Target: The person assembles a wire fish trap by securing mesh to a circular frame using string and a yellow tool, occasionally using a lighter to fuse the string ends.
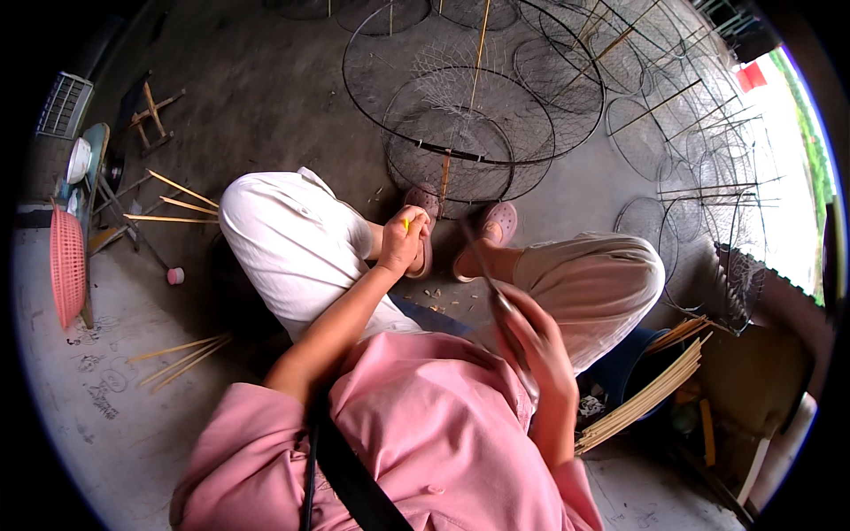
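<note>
My left hand (405, 241) is closed in a fist between my knees, above one of my pink clogs (503, 221). A small bright yellow piece (406, 226) shows between its fingers; the rest is hidden in the grip. My right hand (529, 334) is wrapped round a knife (478, 252) with a long, dark, motion-blurred blade that points up and away from me. The blade is apart from my left hand. Pale shavings (433, 293) lie on the floor below. Just beyond my feet stands a round net trap (469, 159) with black hoops and a thin upright stick.
More hooped nets (637, 137) fill the far right. Bundled pale sticks (651, 394) lean on a blue bucket (627, 367) at my right. Loose sticks (181, 361) lie left. A pink basket (68, 268), a small wooden stool (152, 115) and a pink-lidded jar (175, 276) stand farther left.
</note>
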A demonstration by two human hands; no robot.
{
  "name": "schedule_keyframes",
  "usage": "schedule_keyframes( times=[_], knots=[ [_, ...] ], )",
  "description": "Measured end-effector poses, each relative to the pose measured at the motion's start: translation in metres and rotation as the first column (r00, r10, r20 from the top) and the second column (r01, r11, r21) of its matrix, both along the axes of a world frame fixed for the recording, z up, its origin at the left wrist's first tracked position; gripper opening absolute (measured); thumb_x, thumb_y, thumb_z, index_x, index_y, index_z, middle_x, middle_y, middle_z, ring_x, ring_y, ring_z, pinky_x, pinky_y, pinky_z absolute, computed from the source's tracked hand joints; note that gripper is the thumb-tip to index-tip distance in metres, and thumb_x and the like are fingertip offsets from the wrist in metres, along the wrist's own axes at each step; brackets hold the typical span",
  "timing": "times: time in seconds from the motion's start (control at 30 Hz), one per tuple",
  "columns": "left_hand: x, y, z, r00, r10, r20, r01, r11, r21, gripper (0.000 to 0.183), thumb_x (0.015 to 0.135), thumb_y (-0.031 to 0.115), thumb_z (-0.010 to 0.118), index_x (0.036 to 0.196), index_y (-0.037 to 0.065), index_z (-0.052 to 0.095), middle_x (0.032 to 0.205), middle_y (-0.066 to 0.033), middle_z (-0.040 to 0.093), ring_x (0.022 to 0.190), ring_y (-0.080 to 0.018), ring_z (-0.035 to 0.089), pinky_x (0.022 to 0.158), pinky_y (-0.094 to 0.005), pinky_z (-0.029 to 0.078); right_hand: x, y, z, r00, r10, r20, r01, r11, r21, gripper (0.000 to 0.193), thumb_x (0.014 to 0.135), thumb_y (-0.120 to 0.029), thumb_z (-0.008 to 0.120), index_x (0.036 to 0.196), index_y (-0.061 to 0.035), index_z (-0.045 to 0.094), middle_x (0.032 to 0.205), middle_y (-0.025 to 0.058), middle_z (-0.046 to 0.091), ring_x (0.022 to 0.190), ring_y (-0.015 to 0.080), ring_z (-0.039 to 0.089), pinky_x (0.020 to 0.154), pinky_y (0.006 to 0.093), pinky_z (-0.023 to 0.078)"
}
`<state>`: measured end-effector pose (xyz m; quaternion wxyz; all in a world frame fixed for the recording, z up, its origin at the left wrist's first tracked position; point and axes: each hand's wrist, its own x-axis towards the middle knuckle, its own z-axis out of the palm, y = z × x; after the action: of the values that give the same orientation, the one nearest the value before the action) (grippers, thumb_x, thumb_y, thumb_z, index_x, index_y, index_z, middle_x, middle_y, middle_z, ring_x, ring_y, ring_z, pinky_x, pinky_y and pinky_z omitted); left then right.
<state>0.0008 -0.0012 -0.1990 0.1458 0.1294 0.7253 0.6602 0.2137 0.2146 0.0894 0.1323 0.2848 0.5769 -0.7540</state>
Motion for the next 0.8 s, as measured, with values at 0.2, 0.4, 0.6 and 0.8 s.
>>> schedule_keyframes(
  times=[0.2,0.4,0.6,0.8],
  knots=[
    [0.055,0.011,0.039,0.999,0.037,0.011,-0.038,0.988,0.148,0.022,0.118,0.013,0.057,0.112,-0.002,0.072,0.124,-0.0097,0.071,0.087,-0.016,0.077,0.065,-0.0275,0.065,0.186,0.025,-0.02,0.556,-0.706,-0.438,0.83,0.492,0.261,0.041,0.118,-0.021,0.054,0.155,-0.0037,0.05,0.092,0.0075,0.067,0.063,0.0119,0.058,0.056,0.0254,0.047],
    [0.102,-0.024,0.164,0.96,-0.114,0.254,0.029,0.948,0.316,0.024,0.12,0.023,0.056,0.114,0.003,0.069,0.12,-0.0113,0.075,0.089,-0.0162,0.077,0.071,-0.029,0.064,0.31,-0.053,-0.106,0.674,-0.738,-0.035,0.547,0.467,0.695,0.041,0.112,-0.017,0.063,0.149,-0.0032,0.054,0.097,0.0133,0.069,0.075,0.0206,0.064,0.068,0.0317,0.052],
    [0.159,-0.033,0.323,0.85,-0.337,0.404,-0.003,0.766,0.643,0.025,0.12,0.026,0.057,0.111,0.005,0.069,0.111,-0.0117,0.078,0.096,-0.0203,0.078,0.086,-0.0338,0.062,0.226,-0.083,0.079,0.871,-0.351,-0.343,0.487,0.532,0.693,0.044,0.104,-0.013,0.074,0.144,-0.0026,0.06,0.104,0.0187,0.072,0.09,0.0299,0.07,0.081,0.0393,0.056],
    [0.193,-0.056,0.394,0.9,-0.433,0.047,0.316,0.724,0.613,0.026,0.12,0.026,0.06,0.123,0.003,0.072,0.122,-0.0092,0.075,0.112,-0.0161,0.071,0.1,-0.0354,0.059,0.098,-0.164,0.122,0.932,0.267,-0.243,0.046,0.581,0.813,0.042,0.1,-0.011,0.081,0.138,-0.0018,0.066,0.106,0.0202,0.074,0.098,0.0342,0.074,0.09,0.0431,0.058]
  ],
)
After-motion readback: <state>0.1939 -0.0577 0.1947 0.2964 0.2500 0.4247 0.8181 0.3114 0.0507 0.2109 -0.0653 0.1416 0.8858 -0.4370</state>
